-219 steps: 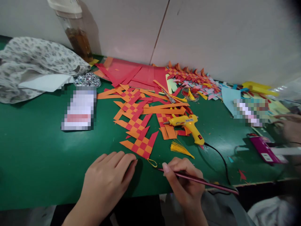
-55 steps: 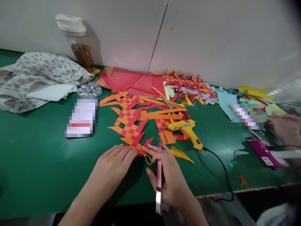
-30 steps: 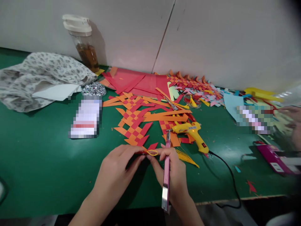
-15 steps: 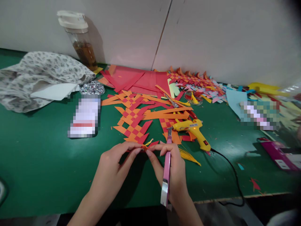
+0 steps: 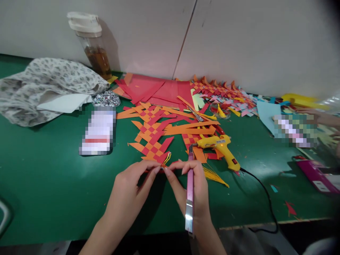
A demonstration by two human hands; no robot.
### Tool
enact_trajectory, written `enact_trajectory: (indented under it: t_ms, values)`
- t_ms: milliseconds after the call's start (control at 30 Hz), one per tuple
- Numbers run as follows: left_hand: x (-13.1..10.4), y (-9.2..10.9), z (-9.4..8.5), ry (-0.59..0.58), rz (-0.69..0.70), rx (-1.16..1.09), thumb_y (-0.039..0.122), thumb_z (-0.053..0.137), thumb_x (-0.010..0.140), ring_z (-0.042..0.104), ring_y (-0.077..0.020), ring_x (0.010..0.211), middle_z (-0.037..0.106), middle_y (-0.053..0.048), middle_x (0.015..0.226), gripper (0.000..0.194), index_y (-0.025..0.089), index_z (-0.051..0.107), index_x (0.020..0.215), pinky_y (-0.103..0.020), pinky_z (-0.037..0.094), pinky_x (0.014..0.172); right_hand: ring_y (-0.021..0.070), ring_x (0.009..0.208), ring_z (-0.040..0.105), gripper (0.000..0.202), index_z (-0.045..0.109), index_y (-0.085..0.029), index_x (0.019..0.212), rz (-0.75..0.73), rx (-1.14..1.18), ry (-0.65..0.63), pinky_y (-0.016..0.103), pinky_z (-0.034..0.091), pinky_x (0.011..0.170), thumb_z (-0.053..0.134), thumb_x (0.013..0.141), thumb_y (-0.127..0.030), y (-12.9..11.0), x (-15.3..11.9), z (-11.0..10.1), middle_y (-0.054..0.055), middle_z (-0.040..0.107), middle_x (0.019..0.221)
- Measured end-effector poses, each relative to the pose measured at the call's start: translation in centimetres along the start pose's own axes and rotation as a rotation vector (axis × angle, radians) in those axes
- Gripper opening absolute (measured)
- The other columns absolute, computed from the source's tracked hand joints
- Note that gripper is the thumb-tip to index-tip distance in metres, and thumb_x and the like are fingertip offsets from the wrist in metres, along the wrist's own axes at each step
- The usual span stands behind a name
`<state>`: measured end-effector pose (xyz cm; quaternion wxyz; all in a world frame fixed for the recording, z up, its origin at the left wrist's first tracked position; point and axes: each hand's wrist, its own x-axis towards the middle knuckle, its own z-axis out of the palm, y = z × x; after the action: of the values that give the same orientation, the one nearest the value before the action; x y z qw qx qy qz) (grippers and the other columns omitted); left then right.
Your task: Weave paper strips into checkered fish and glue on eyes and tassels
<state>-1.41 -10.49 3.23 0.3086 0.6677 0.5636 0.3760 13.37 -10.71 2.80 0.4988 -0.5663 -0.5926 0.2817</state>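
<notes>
My left hand (image 5: 135, 184) pinches one side of a small red-and-orange paper piece (image 5: 164, 165), most of it hidden by my fingers. On its other side, the thumb and fingertips of my right hand (image 5: 195, 187) grip it too. A pink craft knife (image 5: 190, 186) is also tucked in my right hand, its silver end pointing down toward me. A thin yellow cord loop (image 5: 167, 158) sticks up behind my fingertips. Just beyond lie woven red-and-orange paper pieces (image 5: 152, 147). A yellow tassel (image 5: 215, 176) rests right of my right hand.
A yellow glue gun (image 5: 219, 143) lies at right, its black cord (image 5: 261, 191) running off the table edge. Behind are red sheets (image 5: 170, 92), scissors (image 5: 196, 115) and finished woven strips (image 5: 212, 88). At left stand a bottle (image 5: 97, 53), cloth (image 5: 53, 81) and phone (image 5: 98, 131). Another person's hand (image 5: 328, 120) is far right.
The yellow cord loop has tipped more upright, and the craft knife has swung slightly to the right at its lower end. Another person's hand has come into view at the right edge.
</notes>
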Motion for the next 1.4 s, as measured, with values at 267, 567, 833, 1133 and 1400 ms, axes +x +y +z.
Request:
enact_trajectory:
  t_ms: [267,567,833,1133,1400]
  values:
    - [-0.4,0.1,-0.5,-0.035,0.011,-0.017,0.028,0.054,0.091,0.067,-0.0126,0.083,0.072,0.006,0.093,0.013,0.028,0.065,0.096,-0.021,0.050,0.072,0.0168,0.075,0.070,0.033,0.037,-0.025,0.076,-0.011,-0.003,0.014,0.036,0.052,0.082,0.068,0.078,-0.017,0.6,0.1,-0.6,-0.004,0.072,0.074]
    - [-0.1,0.2,-0.8,-0.219,-0.105,-0.156,0.031,0.049,0.094,0.066,-0.0120,0.080,0.071,0.005,0.092,0.018,0.028,0.066,0.093,-0.019,0.049,0.068,0.0193,0.080,0.072,0.031,0.037,-0.026,0.074,-0.131,-0.093,-0.043,0.045,0.049,0.095,0.065,0.080,-0.014,1.1,-0.1,-1.7,-0.002,0.075,0.080]
    - [-0.2,0.2,-0.9,-0.244,-0.115,-0.160,0.032,0.052,0.093,0.066,-0.0109,0.080,0.071,0.008,0.090,0.016,0.030,0.067,0.092,-0.018,0.048,0.067,0.0186,0.072,0.072,0.034,0.037,-0.025,0.070,-0.120,-0.120,-0.048,0.029,0.056,0.063,0.068,0.078,-0.016,1.1,-0.3,-2.1,-0.001,0.074,0.075]
    - [-0.3,0.7,-1.3,-0.230,-0.120,-0.172,0.033,0.053,0.092,0.066,-0.0122,0.077,0.072,0.006,0.090,0.018,0.032,0.070,0.097,-0.019,0.050,0.064,0.0179,0.069,0.070,0.034,0.037,-0.026,0.071,-0.129,-0.133,-0.066,0.030,0.056,0.062,0.069,0.078,-0.017,0.8,-0.2,-2.3,0.000,0.074,0.077]
    - [-0.2,0.7,-1.0,-0.232,-0.124,-0.175,0.033,0.054,0.091,0.067,-0.0139,0.076,0.073,0.005,0.086,0.018,0.029,0.071,0.087,-0.022,0.052,0.067,0.0198,0.073,0.070,0.034,0.039,-0.025,0.071,-0.032,0.001,-0.026,0.032,0.055,0.065,0.072,0.076,-0.021,0.7,-0.6,-1.8,0.001,0.072,0.075]
